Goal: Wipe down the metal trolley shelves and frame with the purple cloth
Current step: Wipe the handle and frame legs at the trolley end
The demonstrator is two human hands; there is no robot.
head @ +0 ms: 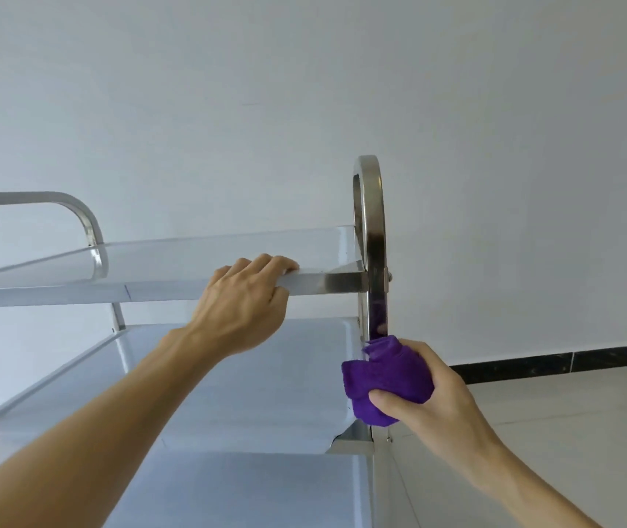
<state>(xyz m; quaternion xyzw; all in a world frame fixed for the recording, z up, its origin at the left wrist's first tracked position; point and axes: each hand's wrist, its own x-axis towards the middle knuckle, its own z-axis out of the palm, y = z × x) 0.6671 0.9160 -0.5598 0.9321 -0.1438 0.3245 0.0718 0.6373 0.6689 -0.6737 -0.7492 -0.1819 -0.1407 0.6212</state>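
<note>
Wiping right upright (374, 238): right hand (433, 398) fingers clamped on purple cloth (388, 379); left hand (245, 302) fingers curled over top shelf edge (327, 283). Shelves below fingers look undone.

A plain white wall (266, 89) meets pale floor tiles (571, 432) along a black skirting strip (533, 365).

The metal trolley (342, 283) is seen from its front right corner, with three pale shelves stacked one above another and shiny steel posts curved over at the top. The purple cloth (388, 379) is bunched into a thick wad and wrapped around the right front post (374, 238), between the top shelf (174, 257) and the middle shelf (250, 379).
</note>
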